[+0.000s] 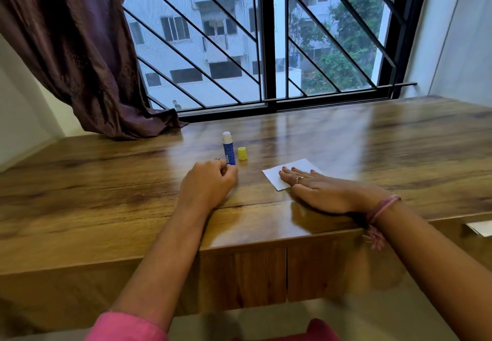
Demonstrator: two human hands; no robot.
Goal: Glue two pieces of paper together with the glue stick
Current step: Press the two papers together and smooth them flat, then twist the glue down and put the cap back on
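- Your pink sleeve (125, 327) sits nearest the camera at the lower left, with the bare forearm running up from it onto the wooden table (106, 194).
- Your left hand (209, 182) is curled loosely on the table, its fingertips at the base of the glue stick (229, 149); whether they actually grip it or only touch it, you cannot tell from this angle.
- That glue stick stands upright, blue-bodied, uncapped, with the white glue showing at the top, left of centre on the table.
- Its yellow cap (242, 153) stands just beside it on the right, apart from it.
- Your right hand (316, 189) lies flat and open, palm down, fingers stretched out over the white paper (277, 178), pressing on it and gripping nothing.
- You can see the paper right of the glue stick, near the table's front edge; whether it is one sheet or two stacked is unclear.
- Around your right wrist is a pink thread band (380, 207).
- At the far right edge another white paper piece (480, 227) shows.
- Beyond the table, a dark curtain (80, 47) hangs at far left beside the barred window (267, 47).
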